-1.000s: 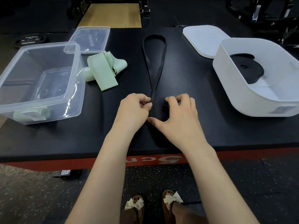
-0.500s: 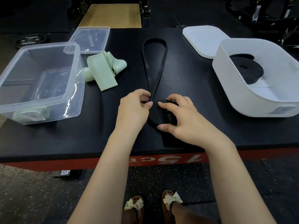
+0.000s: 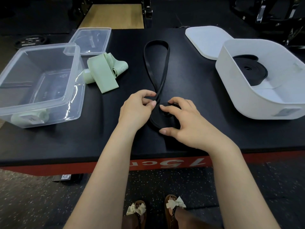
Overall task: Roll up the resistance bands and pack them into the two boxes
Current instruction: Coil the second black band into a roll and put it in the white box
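A black resistance band (image 3: 165,63) lies in a long loop on the black table, its near end wound into a flat coil (image 3: 156,121). My right hand (image 3: 183,123) grips that coil between thumb and fingers. My left hand (image 3: 137,109) pinches the two strands just left of the coil. A loose pale green band (image 3: 105,71) lies left of the loop. The clear plastic box (image 3: 77,76) at left holds a rolled green band (image 3: 31,117). The white box (image 3: 234,90) at right holds a rolled black band (image 3: 250,70).
A clear lid (image 3: 92,40) lies behind the clear box. A white lid (image 3: 206,40) lies behind the white box. The table's front edge (image 3: 165,162) is red with white print. My feet in sandals (image 3: 155,210) stand on the speckled floor below.
The coil under my right hand has grown and turned, and the far end of the loop has slid nearer. My right hand shifted from pressing flat to gripping the coil's rim.
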A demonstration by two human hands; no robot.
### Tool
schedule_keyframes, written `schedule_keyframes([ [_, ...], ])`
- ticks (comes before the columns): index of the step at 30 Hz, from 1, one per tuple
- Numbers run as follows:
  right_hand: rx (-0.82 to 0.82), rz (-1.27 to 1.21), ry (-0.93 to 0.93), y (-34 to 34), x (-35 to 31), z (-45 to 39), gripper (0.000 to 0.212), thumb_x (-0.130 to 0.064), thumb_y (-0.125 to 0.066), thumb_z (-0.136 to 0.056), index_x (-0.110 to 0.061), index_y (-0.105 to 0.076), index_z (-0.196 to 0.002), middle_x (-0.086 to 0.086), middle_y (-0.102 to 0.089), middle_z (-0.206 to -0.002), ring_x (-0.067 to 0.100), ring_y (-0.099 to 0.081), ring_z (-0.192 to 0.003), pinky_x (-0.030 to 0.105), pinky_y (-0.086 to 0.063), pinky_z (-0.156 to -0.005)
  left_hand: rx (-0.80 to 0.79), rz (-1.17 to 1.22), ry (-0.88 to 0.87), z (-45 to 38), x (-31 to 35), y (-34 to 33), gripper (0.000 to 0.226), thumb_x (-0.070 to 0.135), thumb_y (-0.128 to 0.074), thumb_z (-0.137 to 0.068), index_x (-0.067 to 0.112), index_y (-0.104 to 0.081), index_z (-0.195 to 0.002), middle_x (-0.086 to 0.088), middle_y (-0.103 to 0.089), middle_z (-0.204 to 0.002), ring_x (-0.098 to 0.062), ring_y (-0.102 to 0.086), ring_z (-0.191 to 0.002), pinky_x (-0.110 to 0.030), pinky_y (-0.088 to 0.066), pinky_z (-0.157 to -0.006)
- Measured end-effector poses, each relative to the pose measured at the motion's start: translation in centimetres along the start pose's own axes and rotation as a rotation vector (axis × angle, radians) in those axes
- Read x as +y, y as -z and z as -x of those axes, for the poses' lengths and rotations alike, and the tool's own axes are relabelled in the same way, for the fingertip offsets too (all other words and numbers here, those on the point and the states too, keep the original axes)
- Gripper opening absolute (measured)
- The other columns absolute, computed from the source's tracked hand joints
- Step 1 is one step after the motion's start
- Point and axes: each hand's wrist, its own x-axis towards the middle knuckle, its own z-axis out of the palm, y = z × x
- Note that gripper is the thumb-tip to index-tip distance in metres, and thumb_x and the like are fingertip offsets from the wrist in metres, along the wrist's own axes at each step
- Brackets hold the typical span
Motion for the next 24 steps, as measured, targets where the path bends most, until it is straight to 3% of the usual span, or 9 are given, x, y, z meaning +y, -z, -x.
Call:
schedule_keyframes([
  [4, 0.002, 0.001, 0.003, 0.0, 0.0, 0.0, 0.068, -0.040, -0.064, -0.086, -0.026, -0.033, -0.145, -0.006, -0.022, -0.148, 0.011, -0.010, -0.138, 0.037, -0.018, -0.117, 0.058, -0.086, -0.038, 0.2, 0.2, -0.3, 0.020, 0.022, -0.058, -0.090, 0.033, -0.057, -0.107, 0.014, -0.065, -0.086, -0.011, -0.061, -0.090, -0.032, -0.046, -0.086],
  [8, 0.005, 0.005, 0.008, -0.1, 0.1, 0.0, 0.068, -0.040, -0.063, -0.086, -0.027, -0.033, -0.145, -0.007, -0.021, -0.148, 0.010, -0.009, -0.139, 0.034, -0.016, -0.117, 0.154, -0.235, -0.100, 0.2, 0.1, -0.8, 0.013, 0.023, -0.059, -0.091, 0.025, -0.060, -0.104, 0.005, -0.058, -0.101, -0.015, -0.058, -0.086, -0.029, -0.045, -0.077],
  [14, 0.035, 0.010, 0.012, -0.1, 0.1, 0.0, 0.068, -0.042, -0.065, -0.084, -0.029, -0.034, -0.144, -0.009, -0.024, -0.149, 0.009, -0.011, -0.139, 0.030, -0.014, -0.115, 0.192, -0.331, -0.099, 0.1, -0.1, -1.0, 0.020, 0.028, -0.054, -0.094, 0.013, -0.065, -0.090, -0.004, -0.054, -0.098, -0.023, -0.056, -0.086, -0.036, -0.047, -0.079],
  [18, 0.072, -0.023, -0.049, 0.3, 0.1, 0.1, 0.080, -0.045, -0.073, -0.076, -0.025, -0.033, -0.142, -0.010, -0.032, -0.145, 0.008, -0.020, -0.136, 0.027, -0.021, -0.109, 0.137, -0.302, -0.056, 0.1, 0.0, -0.7, 0.015, 0.023, -0.054, -0.094, 0.018, -0.068, -0.097, 0.000, -0.058, -0.102, -0.020, -0.058, -0.091, -0.033, -0.047, -0.079],
  [21, 0.154, 0.023, -0.172, 0.4, 0.3, 0.4, 0.093, -0.059, -0.075, -0.064, -0.021, -0.034, -0.140, -0.005, -0.036, -0.137, 0.013, -0.027, -0.130, 0.027, -0.027, -0.105, 0.128, -0.275, -0.041, 0.2, -0.1, -0.5, 0.016, 0.022, -0.056, -0.093, 0.021, -0.069, -0.102, 0.002, -0.062, -0.104, -0.019, -0.059, -0.096, -0.031, -0.048, -0.083],
  [24, 0.176, 0.113, -0.215, 0.4, 0.1, 0.6, 0.089, -0.067, -0.071, -0.061, -0.018, -0.044, -0.131, -0.003, -0.041, -0.123, 0.016, -0.033, -0.123, 0.029, -0.029, -0.103, 0.133, -0.264, -0.039, 0.3, 0.0, -0.4, 0.017, 0.023, -0.055, -0.094, 0.021, -0.069, -0.104, 0.001, -0.063, -0.104, -0.019, -0.059, -0.096, -0.028, -0.046, -0.082],
])
